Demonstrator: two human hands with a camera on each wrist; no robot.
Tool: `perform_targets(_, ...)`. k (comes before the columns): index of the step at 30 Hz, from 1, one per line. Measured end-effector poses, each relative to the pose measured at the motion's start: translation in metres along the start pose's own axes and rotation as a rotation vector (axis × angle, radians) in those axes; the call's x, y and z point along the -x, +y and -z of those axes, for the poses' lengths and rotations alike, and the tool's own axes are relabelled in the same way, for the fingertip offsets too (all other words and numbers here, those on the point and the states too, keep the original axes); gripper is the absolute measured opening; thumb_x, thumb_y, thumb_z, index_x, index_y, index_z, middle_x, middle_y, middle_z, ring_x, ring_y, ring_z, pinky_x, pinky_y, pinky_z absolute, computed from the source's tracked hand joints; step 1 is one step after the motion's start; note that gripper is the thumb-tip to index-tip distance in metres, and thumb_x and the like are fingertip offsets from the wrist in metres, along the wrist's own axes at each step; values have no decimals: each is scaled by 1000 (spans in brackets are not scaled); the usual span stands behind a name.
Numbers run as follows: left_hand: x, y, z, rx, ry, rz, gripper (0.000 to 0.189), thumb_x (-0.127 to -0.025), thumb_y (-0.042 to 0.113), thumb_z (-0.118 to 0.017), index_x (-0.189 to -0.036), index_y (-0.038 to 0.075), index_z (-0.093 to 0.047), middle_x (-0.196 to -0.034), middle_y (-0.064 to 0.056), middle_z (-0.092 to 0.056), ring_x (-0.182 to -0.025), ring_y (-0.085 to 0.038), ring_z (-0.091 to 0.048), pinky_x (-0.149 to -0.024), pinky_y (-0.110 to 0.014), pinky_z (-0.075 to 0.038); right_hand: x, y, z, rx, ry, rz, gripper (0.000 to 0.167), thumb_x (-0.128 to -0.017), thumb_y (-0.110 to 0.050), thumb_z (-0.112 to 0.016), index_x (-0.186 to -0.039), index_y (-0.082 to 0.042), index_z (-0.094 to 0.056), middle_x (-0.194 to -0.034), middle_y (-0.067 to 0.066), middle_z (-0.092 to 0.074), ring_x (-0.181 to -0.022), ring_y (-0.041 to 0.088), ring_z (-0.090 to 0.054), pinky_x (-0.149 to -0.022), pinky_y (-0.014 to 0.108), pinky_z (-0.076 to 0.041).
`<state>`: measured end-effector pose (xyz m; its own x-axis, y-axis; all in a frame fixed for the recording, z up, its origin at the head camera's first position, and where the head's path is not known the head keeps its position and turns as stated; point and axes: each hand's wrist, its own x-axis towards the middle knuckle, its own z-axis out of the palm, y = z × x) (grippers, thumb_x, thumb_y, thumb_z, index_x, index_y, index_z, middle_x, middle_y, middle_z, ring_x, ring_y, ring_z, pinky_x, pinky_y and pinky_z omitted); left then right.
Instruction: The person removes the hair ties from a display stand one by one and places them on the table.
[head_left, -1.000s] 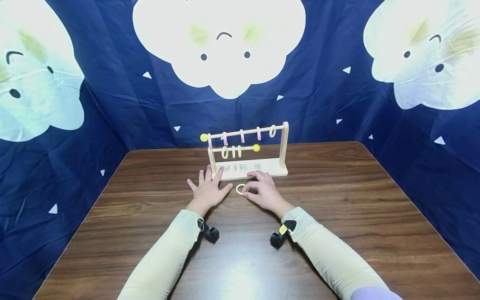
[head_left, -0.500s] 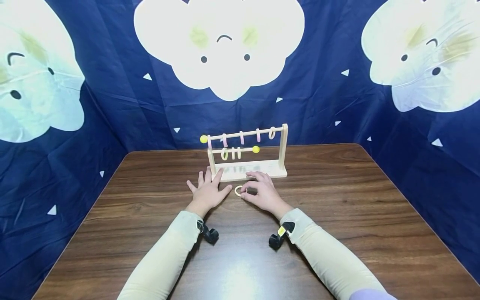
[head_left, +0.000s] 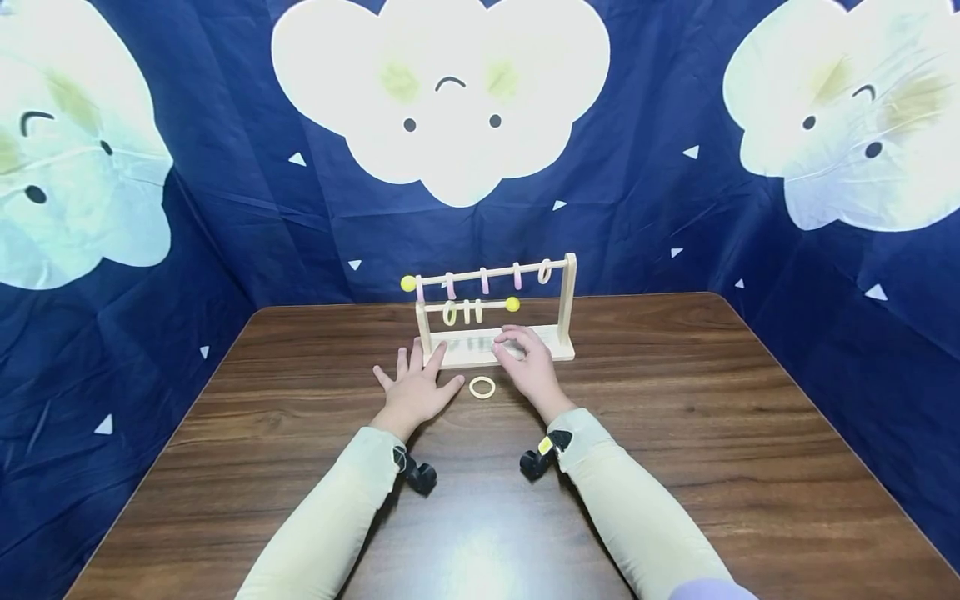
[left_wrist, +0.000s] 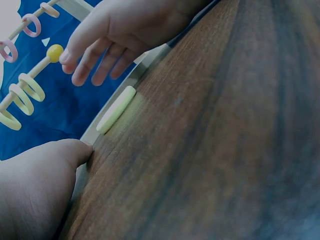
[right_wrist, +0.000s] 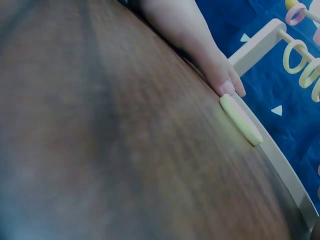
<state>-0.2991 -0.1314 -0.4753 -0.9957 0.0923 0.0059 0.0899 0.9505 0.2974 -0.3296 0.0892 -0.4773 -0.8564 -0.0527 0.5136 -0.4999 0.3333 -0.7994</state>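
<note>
A pale yellow ring (head_left: 482,387) lies flat on the table between my hands. My left hand (head_left: 412,396) rests palm down with fingers spread, its fingertips by the left end of a wooden rack (head_left: 468,357). In the left wrist view the ring (left_wrist: 116,110) lies beyond that thumb. Raised in front of the rack's base, my right hand (head_left: 531,367) has loosely bent fingers; the left wrist view shows the hand (left_wrist: 135,30) holding nothing. Three pale yellow rings (head_left: 478,311) hang on the lower rod. Several pink rings (head_left: 485,280) hang on the upper rod.
Yellow balls cap the rod ends, one at the upper left (head_left: 408,283) and one on the lower rod (head_left: 512,304). Upright posts (head_left: 567,300) hold the rods. Blue cloth (head_left: 637,217) with white clouds stands behind the brown wooden table (head_left: 712,400).
My right hand has moved away from the ring on the table, up and forward toward the rack, leaving the ring lying there. The left hand has stayed in place.
</note>
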Motion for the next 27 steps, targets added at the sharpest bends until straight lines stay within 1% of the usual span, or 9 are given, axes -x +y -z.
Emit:
perform_targets(7,1,1,2,1,15,-5,82,-95,73,-39,-162,31,-21,-168,-20,-4,-152,-48,-2,-104,-82,8,-9,0,-8,-87,38,-39,15,-90,-8,-75,-104,-6,-74,-126,20,-66,-122,29,-58,-110,47,-39)
perform_targets(10,2,1,1,0,15,-7,82,-95,73,-40,-162,31,-21,-168,-20,-5,-152,-48,-3,-104,-82,8,-11,1,-11,-115,18,-63,19,-90,-9,-75,-109,-8,-74,-129,18,-65,-124,27,-57,-111,47,-38)
perform_targets(13,2,2,1,-6,15,-8,82,-95,73,-39,-162,30,-22,-168,-20,-5,-152,-48,-3,-104,-82,7,-12,2,-13,-141,-12,-78,26,-91,-10,-74,-117,-6,-72,-133,18,-62,-128,28,-54,-113,48,-36)
perform_targets(15,2,3,0,-10,15,-7,82,-95,73,-38,-162,31,-21,-168,-20,-5,-152,-48,-3,-105,-82,7,-14,3,-13,-159,-23,-71,29,-92,-10,-73,-121,-5,-70,-135,18,-61,-130,29,-53,-114,50,-35)
perform_targets(17,2,3,0,-5,16,-6,81,-95,73,-39,-162,30,-22,-168,-20,-5,-152,-48,-3,-105,-82,7,-17,3,-14,-168,-27,-74,31,-93,-5,-71,-124,-2,-68,-136,21,-60,-131,33,-51,-114,54,-34)
perform_targets(19,2,3,0,-5,16,-4,81,-95,73,-39,-162,31,-22,-168,-20,-5,-152,-48,-3,-104,-82,7,-19,4,-17,-168,-18,-64,32,-93,-3,-70,-124,-3,-68,-134,18,-62,-130,33,-52,-113,56,-35)
perform_targets(22,2,3,0,-6,17,-3,81,-95,72,-40,-162,30,-22,-168,-20,-5,-152,-48,-3,-104,-82,7,-21,3,-20,-159,-10,-73,32,-93,-2,-70,-125,-5,-68,-133,14,-63,-130,30,-53,-112,54,-36)
perform_targets(24,2,2,0,-11,15,-2,81,-95,73,-39,-162,31,-22,-168,-20,-5,-152,-48,-3,-105,-82,7,-22,3,-21,-157,-3,-77,33,-93,-5,-70,-125,-8,-69,-134,10,-63,-130,25,-52,-113,50,-37)
perform_targets(27,2,1,0,-15,12,-2,81,-95,73,-38,-162,31,-21,-168,-20,-5,-152,-48,-3,-104,-82,8,-23,2,-24,-160,-5,-92,34,-93,-7,-70,-127,-7,-68,-138,11,-61,-133,24,-51,-115,47,-35)
